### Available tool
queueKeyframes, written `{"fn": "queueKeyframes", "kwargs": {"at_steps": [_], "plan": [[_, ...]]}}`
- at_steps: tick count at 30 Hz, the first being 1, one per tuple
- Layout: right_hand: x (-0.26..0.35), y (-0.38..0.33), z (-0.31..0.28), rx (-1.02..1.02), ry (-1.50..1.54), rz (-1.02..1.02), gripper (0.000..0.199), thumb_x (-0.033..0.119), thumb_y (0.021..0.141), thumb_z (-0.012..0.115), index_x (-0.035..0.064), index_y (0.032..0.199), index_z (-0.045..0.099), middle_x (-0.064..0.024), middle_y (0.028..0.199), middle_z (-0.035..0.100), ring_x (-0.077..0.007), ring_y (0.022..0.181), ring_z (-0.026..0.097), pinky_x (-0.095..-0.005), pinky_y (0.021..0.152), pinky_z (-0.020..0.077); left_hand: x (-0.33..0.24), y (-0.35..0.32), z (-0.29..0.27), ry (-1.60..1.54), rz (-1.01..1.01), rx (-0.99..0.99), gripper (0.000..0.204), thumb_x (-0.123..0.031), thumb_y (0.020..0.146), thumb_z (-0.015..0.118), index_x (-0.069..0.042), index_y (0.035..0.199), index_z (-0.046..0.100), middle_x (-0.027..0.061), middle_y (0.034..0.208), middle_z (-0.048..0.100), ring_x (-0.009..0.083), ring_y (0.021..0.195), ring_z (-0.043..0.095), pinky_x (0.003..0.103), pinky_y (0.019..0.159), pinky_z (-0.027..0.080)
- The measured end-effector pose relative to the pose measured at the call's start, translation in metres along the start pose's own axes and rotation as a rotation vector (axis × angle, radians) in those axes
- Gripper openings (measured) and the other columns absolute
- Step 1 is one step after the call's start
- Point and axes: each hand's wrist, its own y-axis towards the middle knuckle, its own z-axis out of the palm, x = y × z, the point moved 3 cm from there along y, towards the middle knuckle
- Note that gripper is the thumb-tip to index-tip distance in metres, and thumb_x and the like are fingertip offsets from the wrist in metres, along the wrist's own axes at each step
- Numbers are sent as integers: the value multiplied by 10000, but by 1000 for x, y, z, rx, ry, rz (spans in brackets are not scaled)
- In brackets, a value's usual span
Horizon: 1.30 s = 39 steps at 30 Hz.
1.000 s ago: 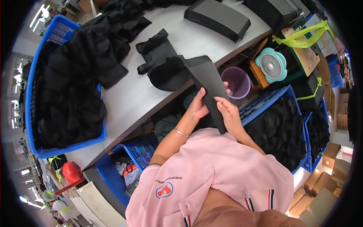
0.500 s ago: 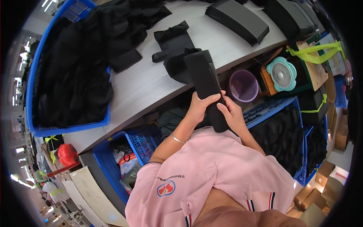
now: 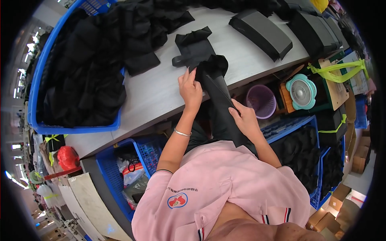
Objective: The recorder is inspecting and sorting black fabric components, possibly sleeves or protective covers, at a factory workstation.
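A long black fabric piece (image 3: pixel 220 94) stretches from the table edge down to my lap, with a slanting seam or edge along it and its far end bunched up. My left hand (image 3: pixel 190 90) is at the left of its far end, fingertips closed on the black cloth there. Lower down, my right hand (image 3: pixel 244 118) grips its right edge between thumb and fingers. Just beyond, another black fabric piece (image 3: pixel 197 49) with a loop of strap lies flat on the table, partly covered by the bunched end.
A blue basket (image 3: pixel 76 130) heaped with black cloth stands on the grey table (image 3: pixel 140 94) at left. Stacked grey-black padded pieces (image 3: pixel 263 34) lie at the far right. Below are a purple bin (image 3: pixel 261 102), a teal fan (image 3: pixel 300 91) and blue crates (image 3: pixel 289 130).
My left hand has moved up and left from the middle of the black piece to its far end. The piece has opened out, its far end now bunched, while my right hand stays on its right edge.
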Motion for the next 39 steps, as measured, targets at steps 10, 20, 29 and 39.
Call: {"fn": "queueKeyframes", "kwargs": {"at_steps": [10, 20, 29, 39], "plan": [[-17, 99, 47, -311, -254, -551, 153, 167, 899, 645, 18, 934, 650, -157, 783, 684, -398, 755, 670, -444, 642, 530, -68, -15, -1, -286, 240, 398, 389, 136, 719, 520, 13, 1036, 710, 114, 1176, 694, 248, 963, 620, 300, 858, 507], [-40, 109, 52, -81, 1213, 303, 420, 225, 978, 610, -2, 1323, 528, -99, 1271, 600, -207, 1114, 596, -362, 915, 519, -61, -59, -35, -185, 25, 183, 774, 67, 699, 571, -64, 1453, 452, 188, 1541, 341, 363, 1346, 392, 433, 1082, 383], [-5, 87, 39, -52, 1431, 295, 371, 221, 995, 582, 8, 1296, 543, -119, 1189, 633, -216, 1017, 660, -374, 855, 587, -75, -50, -16, -158, -54, -6, 758, 86, 702, 643, -93, 1424, 500, 135, 1420, 455, 286, 1173, 501, 322, 818, 479], [-36, 93, 58, -102, 1509, 305, 359, 244, 987, 593, 21, 1267, 562, -122, 1171, 640, -228, 1016, 659, -392, 864, 584, -79, -57, -14, -363, -60, 72, 709, 211, 691, 543, -117, 1312, 636, 59, 1216, 523, 139, 894, 545, 233, 654, 442]]}}
